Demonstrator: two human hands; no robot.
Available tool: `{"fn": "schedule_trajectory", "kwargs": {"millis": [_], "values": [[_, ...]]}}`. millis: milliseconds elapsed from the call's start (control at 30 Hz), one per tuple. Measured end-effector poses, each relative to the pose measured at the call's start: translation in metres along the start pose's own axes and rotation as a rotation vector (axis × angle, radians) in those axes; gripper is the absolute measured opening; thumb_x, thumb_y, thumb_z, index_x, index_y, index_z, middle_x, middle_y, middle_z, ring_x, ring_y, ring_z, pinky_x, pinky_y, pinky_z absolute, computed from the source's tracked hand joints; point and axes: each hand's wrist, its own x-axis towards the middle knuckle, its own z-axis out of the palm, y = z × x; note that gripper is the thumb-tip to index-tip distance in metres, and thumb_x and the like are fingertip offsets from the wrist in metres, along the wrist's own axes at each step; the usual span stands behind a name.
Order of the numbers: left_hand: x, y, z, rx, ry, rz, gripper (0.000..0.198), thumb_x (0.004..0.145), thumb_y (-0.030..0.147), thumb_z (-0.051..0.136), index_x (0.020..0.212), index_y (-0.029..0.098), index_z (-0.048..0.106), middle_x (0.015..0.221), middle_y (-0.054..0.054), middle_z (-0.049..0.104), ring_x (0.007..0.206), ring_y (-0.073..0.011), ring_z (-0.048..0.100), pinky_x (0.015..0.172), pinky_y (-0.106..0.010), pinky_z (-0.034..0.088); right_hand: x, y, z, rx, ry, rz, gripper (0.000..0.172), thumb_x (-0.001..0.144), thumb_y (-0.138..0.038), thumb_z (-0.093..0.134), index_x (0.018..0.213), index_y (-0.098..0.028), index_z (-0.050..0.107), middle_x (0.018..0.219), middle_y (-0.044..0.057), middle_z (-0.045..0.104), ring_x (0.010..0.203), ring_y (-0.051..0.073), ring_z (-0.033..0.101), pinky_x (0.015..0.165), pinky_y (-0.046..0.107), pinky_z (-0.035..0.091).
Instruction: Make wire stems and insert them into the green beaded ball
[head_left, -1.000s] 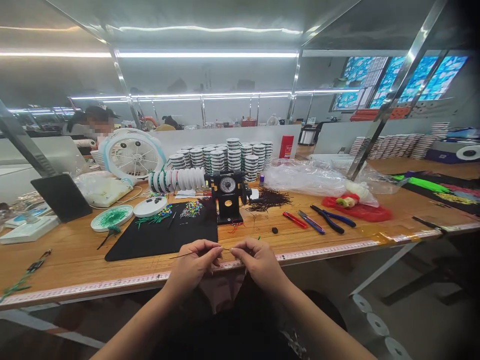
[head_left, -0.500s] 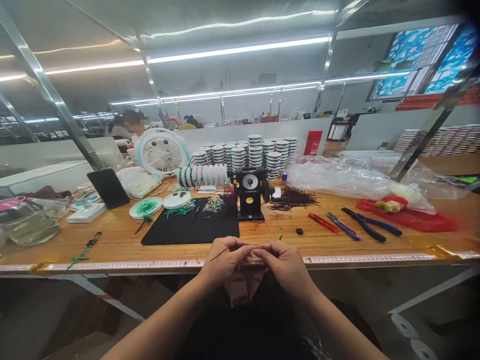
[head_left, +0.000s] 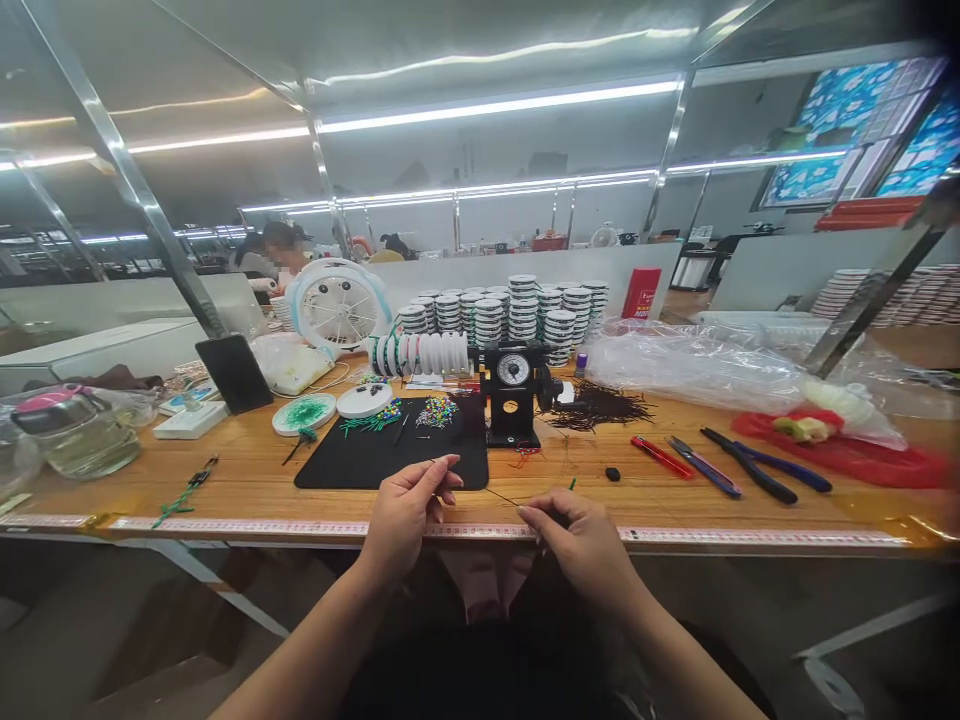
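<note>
A thin dark cord (head_left: 501,496) runs taut across the short space between my hands, above the table's front edge. My left hand (head_left: 405,508) pinches it with thumb and fingertips, over the front of the black mat (head_left: 322,468). At the other end my right hand (head_left: 585,540) has thumb and forefinger closed on the cord. A small green tip (head_left: 573,484) shows just behind the right hand; what it belongs to is hidden. Beneath both hands lies a measuring tape (head_left: 480,531) along the edge.
Colourful beads (head_left: 436,411) lie on the mat beside a dish of green beads (head_left: 285,425). Behind stands a black winder with a dial (head_left: 513,400). To the right are a red cutter (head_left: 660,456), a blue cutter (head_left: 703,466) and pliers (head_left: 750,468). A glass teapot (head_left: 79,440) stands left.
My hands have moved apart from being together; the left went left and slightly up. The cord now stretches between them. The view has shifted slightly.
</note>
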Motion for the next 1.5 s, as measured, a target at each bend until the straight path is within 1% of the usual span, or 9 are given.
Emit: {"fn": "schedule_trajectory", "kwargs": {"millis": [467,700,833,933,1033,1100,1200,1300,1500], "values": [[0.001,-0.002,-0.008,-0.145,0.074,0.009,0.023,0.068,0.033,0.072,0.077,0.012,0.07,0.063,-0.003,0.06,0.057,-0.0065,0.047,0.049,-0.015,0.033,0.001,0.006,0.003,0.053,0.016,0.037,0.028,0.077,-0.041,0.057,0.071,-0.016,0.067,0.059,0.002,0.055,0.056,0.013,0.051,0.053,0.023,0.041],[-0.009,0.002,0.005,-0.068,-0.023,-0.019,0.022,0.069,0.033,0.071,0.071,0.011,0.069,0.05,0.002,0.051,0.047,-0.0051,0.039,0.045,-0.017,0.027,-0.005,-0.013,-0.006,0.033,0.187,-0.104,0.033,0.072,-0.043,0.064,0.095,-0.019,0.068,0.093,0.007,0.056,0.061,0.012,0.05,0.051,0.023,0.04],[-0.027,-0.002,0.033,-0.105,-0.212,-0.154,0.023,0.07,0.035,0.071,0.07,0.012,0.067,0.052,0.001,0.053,0.049,-0.0075,0.044,0.049,-0.019,0.034,-0.006,-0.036,-0.009,0.004,-0.067,-0.07,0.023,0.073,-0.041,0.064,0.081,-0.021,0.072,0.068,0.002,0.053,0.066,0.013,0.05,0.063,0.025,0.039],[-0.032,-0.005,0.042,-0.097,-0.301,-0.212,0.028,0.075,0.042,0.063,0.077,0.014,0.066,0.062,-0.001,0.058,0.054,-0.0103,0.051,0.053,-0.021,0.039,-0.006,-0.041,-0.007,0.152,-0.218,0.014,0.024,0.077,-0.04,0.06,0.07,-0.019,0.07,0.069,0.001,0.055,0.07,0.013,0.051,0.069,0.026,0.039],[-0.013,0.0,0.03,0.515,-0.279,0.002,0.04,0.087,0.048,0.039,0.1,0.017,0.062,0.061,0.0,0.057,0.047,-0.0106,0.049,0.047,-0.023,0.039,-0.01,-0.035,-0.008,0.198,-0.139,0.011,0.025,0.076,-0.038,0.062,0.066,-0.016,0.067,0.069,0.001,0.054,0.07,0.013,0.05,0.071,0.026,0.038],[0.015,0.009,0.012,0.973,-0.13,0.218,0.034,0.084,0.041,0.047,0.108,0.02,0.059,0.072,-0.002,0.06,0.063,-0.015,0.056,0.06,-0.026,0.044,-0.013,-0.031,-0.01,0.175,-0.082,0.012,0.025,0.075,-0.038,0.062,0.065,-0.016,0.065,0.068,0.001,0.053,0.069,0.013,0.049,0.069,0.027,0.037],[0.063,0.02,-0.014,1.199,-0.006,0.275,0.025,0.077,0.024,0.056,0.1,0.016,0.062,0.091,-0.009,0.06,0.087,-0.0247,0.057,0.079,-0.036,0.042,-0.018,-0.026,-0.011,0.169,-0.067,0.035,0.025,0.076,-0.038,0.061,0.065,-0.015,0.065,0.069,0.001,0.054,0.069,0.014,0.05,0.068,0.027,0.037],[0.1,0.024,-0.028,1.36,0.001,0.282,0.018,0.076,0.019,0.054,0.088,0.015,0.066,0.101,-0.013,0.059,0.091,-0.0281,0.057,0.084,-0.041,0.04,-0.022,-0.023,-0.007,0.183,-0.081,0.05,0.026,0.075,-0.038,0.061,0.064,-0.015,0.065,0.067,0.001,0.053,0.067,0.014,0.05,0.066,0.026,0.038],[0.123,0.018,-0.032,1.463,-0.084,0.284,0.014,0.079,0.024,0.056,0.083,0.014,0.065,0.098,-0.01,0.063,0.093,-0.0223,0.057,0.086,-0.04,0.04,-0.025,-0.021,-0.008,0.192,-0.075,0.067,0.023,0.075,-0.035,0.062,0.065,-0.015,0.066,0.067,0.001,0.053,0.065,0.013,0.05,0.063,0.025,0.038]]}}
